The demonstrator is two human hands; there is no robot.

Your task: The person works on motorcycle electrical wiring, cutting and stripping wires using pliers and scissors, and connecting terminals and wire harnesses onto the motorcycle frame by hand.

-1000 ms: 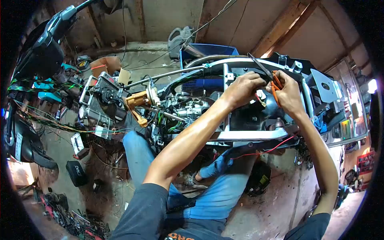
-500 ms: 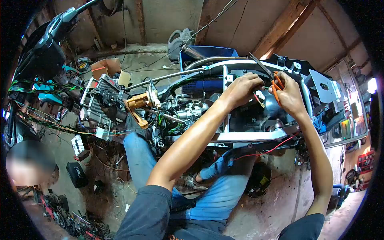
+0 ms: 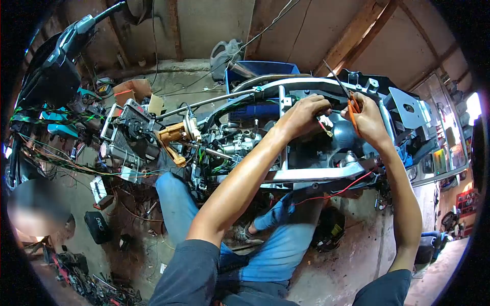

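Observation:
Orange-handled scissors (image 3: 353,109) are in my right hand (image 3: 368,118), its fingers wrapped round the handles and the dark blades pointing up and to the left. My left hand (image 3: 308,115) is closed in a pinch above the motorcycle frame (image 3: 316,175). From its fingertips hangs a short wire end with a pale connector (image 3: 325,127). A rounded dark grey part (image 3: 346,136) sits below and between the hands, inside the frame rails. The tips of my left fingers are partly hidden.
A blue crate (image 3: 232,76) and a grey jug (image 3: 220,60) stand behind the frame. A radiator (image 3: 125,125) and a gold-coloured part (image 3: 172,133) are at the left. Red wire (image 3: 337,195) runs along the near rail. Another person's blurred head (image 3: 38,206) shows at the far left.
My right hand has turned the scissors, and their blades now point more upward. Both hands remain over the frame. A person's head has come into view at the far left.

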